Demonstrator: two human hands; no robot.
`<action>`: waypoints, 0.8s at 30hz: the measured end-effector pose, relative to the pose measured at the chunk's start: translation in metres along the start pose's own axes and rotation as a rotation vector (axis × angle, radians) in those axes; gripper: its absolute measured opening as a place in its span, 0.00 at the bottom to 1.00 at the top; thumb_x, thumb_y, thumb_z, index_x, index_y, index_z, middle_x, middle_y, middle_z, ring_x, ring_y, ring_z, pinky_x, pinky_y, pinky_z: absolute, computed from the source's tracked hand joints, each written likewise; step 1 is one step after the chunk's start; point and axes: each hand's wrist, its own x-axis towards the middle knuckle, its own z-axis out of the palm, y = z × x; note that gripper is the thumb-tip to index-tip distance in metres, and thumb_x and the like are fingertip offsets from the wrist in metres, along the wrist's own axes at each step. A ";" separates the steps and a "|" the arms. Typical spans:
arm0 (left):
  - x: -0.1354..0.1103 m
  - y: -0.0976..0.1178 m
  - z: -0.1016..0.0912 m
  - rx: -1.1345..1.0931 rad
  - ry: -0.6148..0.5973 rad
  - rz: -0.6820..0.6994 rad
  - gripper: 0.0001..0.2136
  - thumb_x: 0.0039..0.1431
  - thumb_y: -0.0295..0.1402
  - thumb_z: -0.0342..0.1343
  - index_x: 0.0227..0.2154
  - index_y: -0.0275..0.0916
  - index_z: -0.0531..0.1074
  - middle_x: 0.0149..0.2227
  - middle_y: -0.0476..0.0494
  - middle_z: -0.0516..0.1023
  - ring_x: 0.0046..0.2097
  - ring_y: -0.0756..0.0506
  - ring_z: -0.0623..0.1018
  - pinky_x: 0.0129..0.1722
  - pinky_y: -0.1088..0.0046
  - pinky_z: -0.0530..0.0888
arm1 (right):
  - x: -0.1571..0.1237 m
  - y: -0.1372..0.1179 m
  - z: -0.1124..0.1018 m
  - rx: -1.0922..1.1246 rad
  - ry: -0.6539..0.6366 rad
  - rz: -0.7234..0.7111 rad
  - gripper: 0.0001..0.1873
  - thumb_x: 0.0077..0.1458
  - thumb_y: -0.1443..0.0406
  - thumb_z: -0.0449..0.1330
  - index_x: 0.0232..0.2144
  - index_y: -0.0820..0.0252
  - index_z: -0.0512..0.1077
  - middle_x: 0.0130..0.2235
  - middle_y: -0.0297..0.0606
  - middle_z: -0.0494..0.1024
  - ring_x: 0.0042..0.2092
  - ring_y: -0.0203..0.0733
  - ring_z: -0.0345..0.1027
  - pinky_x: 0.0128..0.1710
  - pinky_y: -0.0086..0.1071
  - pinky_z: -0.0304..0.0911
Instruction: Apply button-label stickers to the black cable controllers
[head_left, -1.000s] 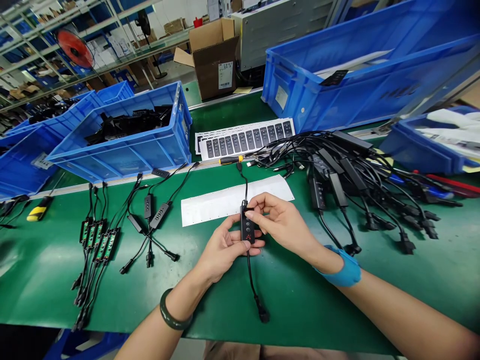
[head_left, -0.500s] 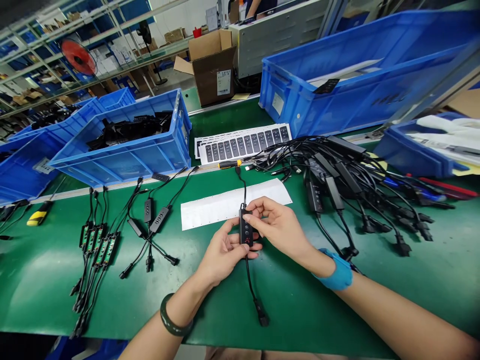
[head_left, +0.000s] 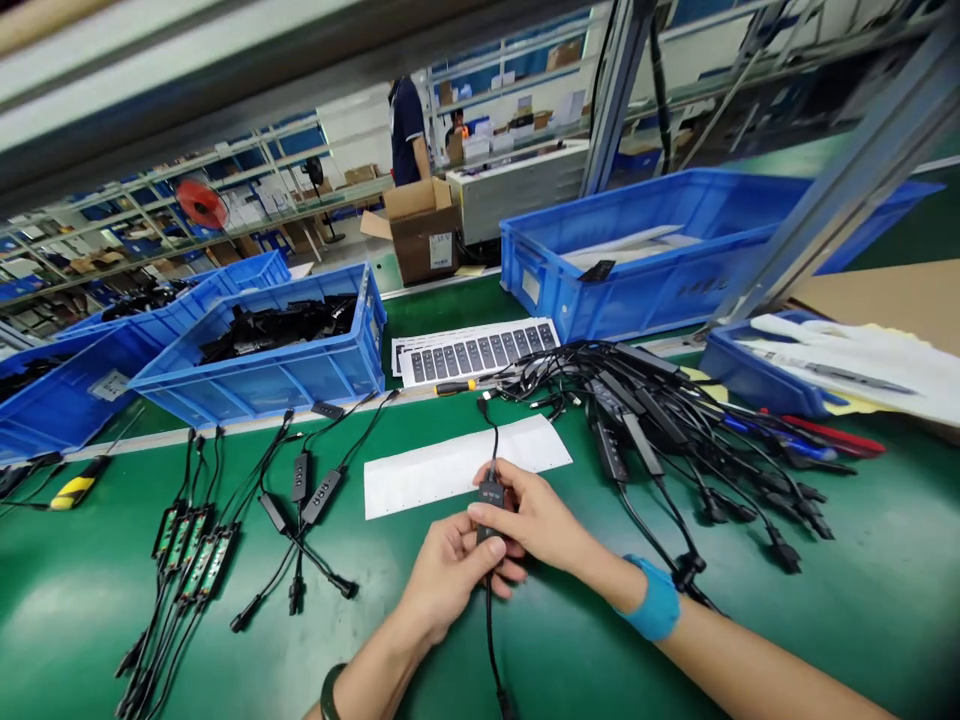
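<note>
One black inline controller [head_left: 491, 497] sits just above the green surface [head_left: 675, 640] in front of the person, its long axis pointing straight away from them, with one lead running to the far side and one back toward the body. The left hand [head_left: 448, 572] has its grip wrapped round the near end, and the right hand [head_left: 538, 522] pinches the far end between thumb and fingers. Around them lie one white paper strip [head_left: 457, 463], one sticker sheet [head_left: 474, 352], two yellow-handled screwdrivers [head_left: 75, 488], five blue crates [head_left: 262, 380] and a tangled pile of cables [head_left: 675, 430] too dense to count.

Two hands [head_left: 450, 572] [head_left: 538, 522], two screwdrivers [head_left: 75, 487] [head_left: 457, 386], one cardboard box [head_left: 424, 240]
</note>
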 end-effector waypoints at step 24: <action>0.007 -0.009 -0.008 0.418 0.065 0.144 0.29 0.51 0.54 0.59 0.43 0.29 0.76 0.35 0.34 0.80 0.32 0.47 0.77 0.31 0.72 0.73 | 0.028 -0.023 -0.076 -1.013 0.474 -0.142 0.25 0.61 0.66 0.47 0.55 0.74 0.69 0.42 0.59 0.77 0.43 0.58 0.72 0.42 0.46 0.67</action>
